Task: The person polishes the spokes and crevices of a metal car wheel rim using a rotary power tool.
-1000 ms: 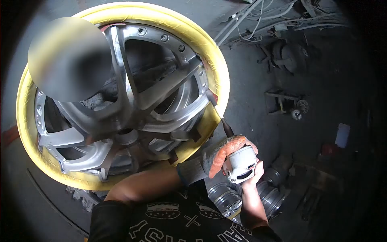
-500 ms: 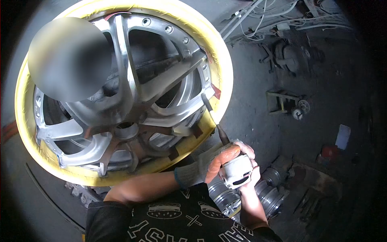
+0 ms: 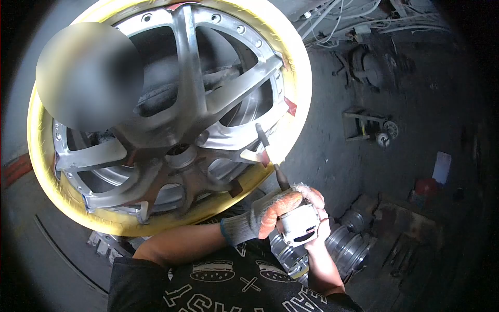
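Observation:
A large alloy wheel [image 3: 192,99] fills the left and centre, its rim wrapped in yellow covering [image 3: 301,67]. My left hand [image 3: 283,208], in a grey glove with orange palm, is closed round the front of a white power tool [image 3: 299,223]. Behind it, my bare right hand [image 3: 323,224] grips the tool's body, partly hidden by it. A long thin shaft [image 3: 273,161] runs from the tool up to the wheel, its dark tip lying over a right-hand spoke near the rim. Whether the tip touches the metal is unclear.
Other metal wheels [image 3: 345,249] lie on the floor beyond my right arm. A small wheeled frame [image 3: 358,125], a red object [image 3: 426,186] and a pale panel [image 3: 442,167] are at the right. Cables [image 3: 343,23] run along the top. A blurred disc covers the upper left.
The wheel has shifted right and slightly up in view, and its spokes appear turned. Both hands and the tool have moved slightly left, with the tip now farther inward from the rim.

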Tool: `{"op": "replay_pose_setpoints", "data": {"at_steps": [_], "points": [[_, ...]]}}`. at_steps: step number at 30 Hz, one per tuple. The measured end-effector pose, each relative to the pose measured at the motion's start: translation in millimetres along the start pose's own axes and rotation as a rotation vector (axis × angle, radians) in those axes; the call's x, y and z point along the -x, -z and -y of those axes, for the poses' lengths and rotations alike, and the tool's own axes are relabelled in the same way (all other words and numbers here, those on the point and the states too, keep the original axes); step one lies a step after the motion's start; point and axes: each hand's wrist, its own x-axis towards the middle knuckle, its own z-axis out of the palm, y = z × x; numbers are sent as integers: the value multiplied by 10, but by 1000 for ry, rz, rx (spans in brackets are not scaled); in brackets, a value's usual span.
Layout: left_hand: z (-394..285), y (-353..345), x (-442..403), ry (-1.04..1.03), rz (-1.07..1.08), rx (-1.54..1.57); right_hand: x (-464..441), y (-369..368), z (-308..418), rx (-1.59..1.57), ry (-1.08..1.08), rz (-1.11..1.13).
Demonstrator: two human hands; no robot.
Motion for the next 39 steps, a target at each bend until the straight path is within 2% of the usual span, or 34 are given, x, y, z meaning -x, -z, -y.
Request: {"op": "replay_pose_setpoints", "data": {"at_steps": [3,6,10,13,19,24,29,30,33,35,36,39], "points": [[-42,-32,139,70,-73,19,26,-94,-32,163,103,28],[-100,-111,240,90,-115,75,126,-250,-39,243,26,-95],[-148,-141,368,93,-118,65,145,-485,23,166,19,-76],[-188,-175,467,81,-105,57,190,-565,-10,260,64,-75],[-266,-141,646,115,-122,32,353,-674,-112,159,-26,-71],[-441,-177,812,193,-133,119,318,-909,-94,293,26,-50],[-559,-211,921,121,-106,173,290,-1063,-165,280,50,-3],[-526,-166,921,52,-24,203,291,-1077,-193,257,45,0],[-483,-171,901,4,46,250,305,-1022,-235,238,44,1],[-537,-284,855,60,-128,104,291,-960,-187,244,64,-2],[-507,-289,798,114,-81,133,288,-924,-140,243,73,-14],[-409,-333,601,57,-42,-20,288,-681,-12,156,59,-26]]}}
